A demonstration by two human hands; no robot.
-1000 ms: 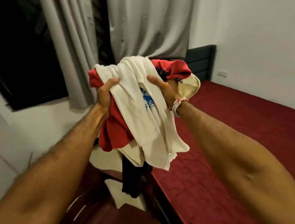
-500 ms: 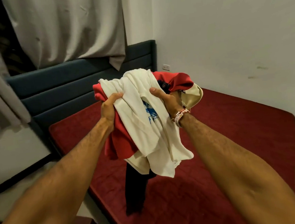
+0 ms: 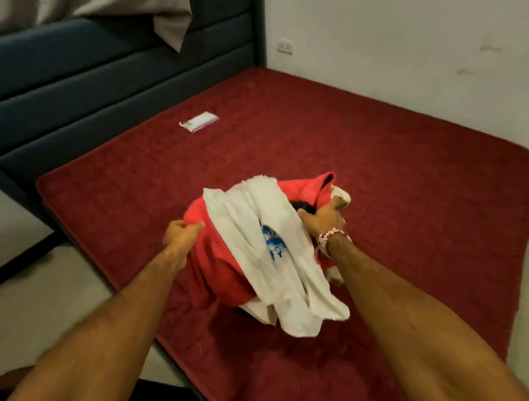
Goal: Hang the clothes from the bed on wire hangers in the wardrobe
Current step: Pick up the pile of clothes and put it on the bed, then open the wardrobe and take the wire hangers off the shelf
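Now that I have swung round from the window to face the bed, the bundle of clothes [image 3: 259,232] that I held up at chest height a second ago is down low over the red mattress [image 3: 397,174], near its middle. My left hand [image 3: 182,235] has its fingers curled into the red garment [image 3: 211,267] on one side. My right hand [image 3: 323,219], the one with the beaded bracelet [image 3: 329,235], clutches the other side beside the white T-shirt [image 3: 245,214] draped over the top. The frame is blurred, so the underside may already be touching the mattress, but I cannot tell. I take this as setting the pile down for sorting. Nothing is hung yet, and no hanger or wardrobe is in view. A small flat packet [image 3: 199,122] lies farther up, near the dark blue headboard [image 3: 88,71].
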